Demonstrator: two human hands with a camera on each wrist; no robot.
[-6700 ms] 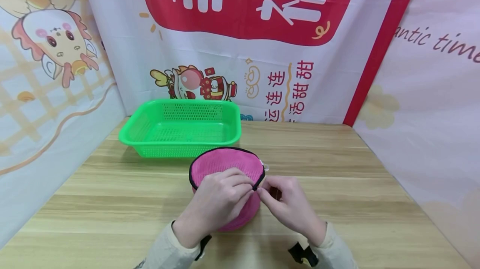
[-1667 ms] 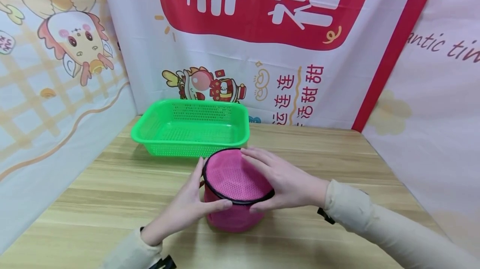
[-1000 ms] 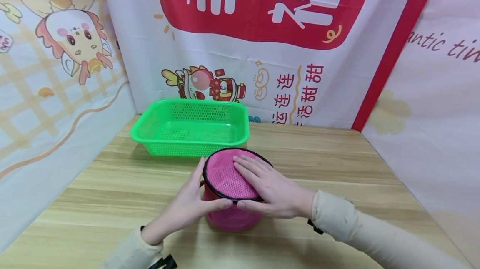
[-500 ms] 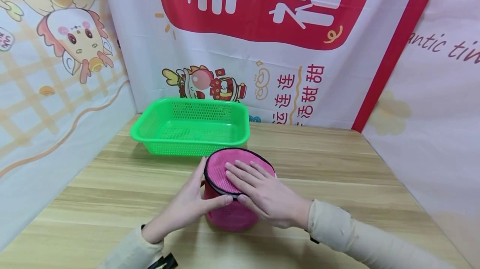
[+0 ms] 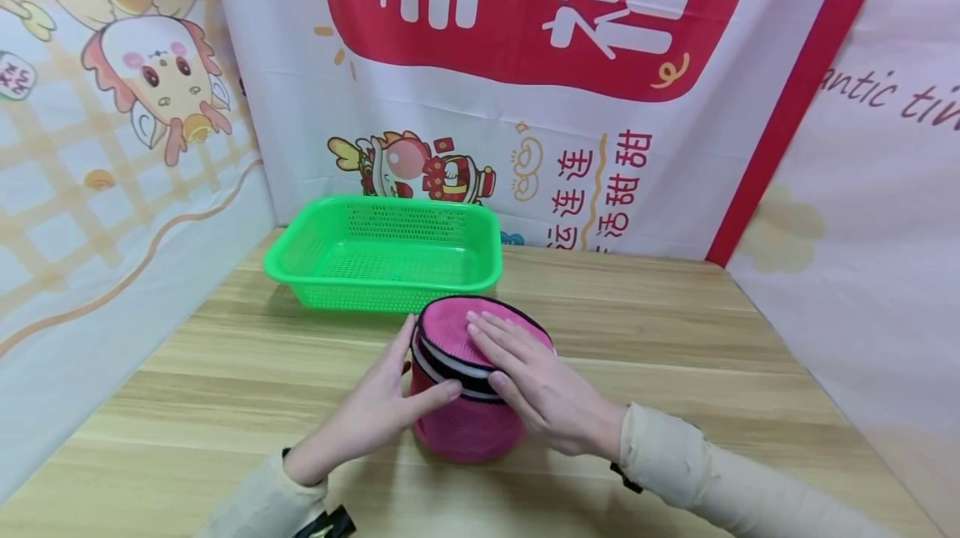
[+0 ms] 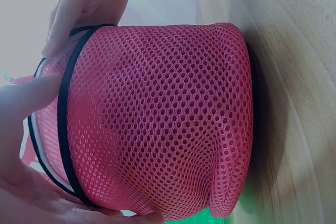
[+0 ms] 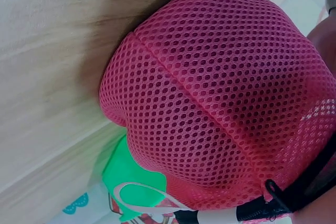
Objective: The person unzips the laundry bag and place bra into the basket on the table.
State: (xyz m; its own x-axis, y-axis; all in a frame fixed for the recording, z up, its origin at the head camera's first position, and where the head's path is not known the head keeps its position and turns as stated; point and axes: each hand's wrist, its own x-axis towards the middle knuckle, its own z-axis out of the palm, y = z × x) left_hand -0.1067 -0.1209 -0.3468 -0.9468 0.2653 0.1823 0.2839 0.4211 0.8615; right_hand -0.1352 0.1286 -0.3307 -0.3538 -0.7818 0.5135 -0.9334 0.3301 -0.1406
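A round pink mesh laundry bag (image 5: 468, 429) with black zipper edging stands upright on the table. Its flat lid (image 5: 450, 329) sits raised at the front left, where a dark gap shows between lid and body. My left hand (image 5: 375, 404) holds the bag's left side, thumb across the front rim and fingers along the side. My right hand (image 5: 551, 392) rests with fairly straight fingers on the lid's right part. In the right wrist view, a zipper pull (image 7: 274, 190) and a pale loop (image 7: 139, 184) show at the rim. The bag's inside is hidden.
A green perforated plastic basket (image 5: 393, 298) stands just behind the bag, to its left. The wood-grain table (image 5: 660, 338) stretches to the right. Printed cloth sheets hang at the back and both sides.
Both hands earlier pinched at the rim's front right. Since then they have spread around the bag, and my right hand has slid onto the lid. A gap has appeared at the front left rim.
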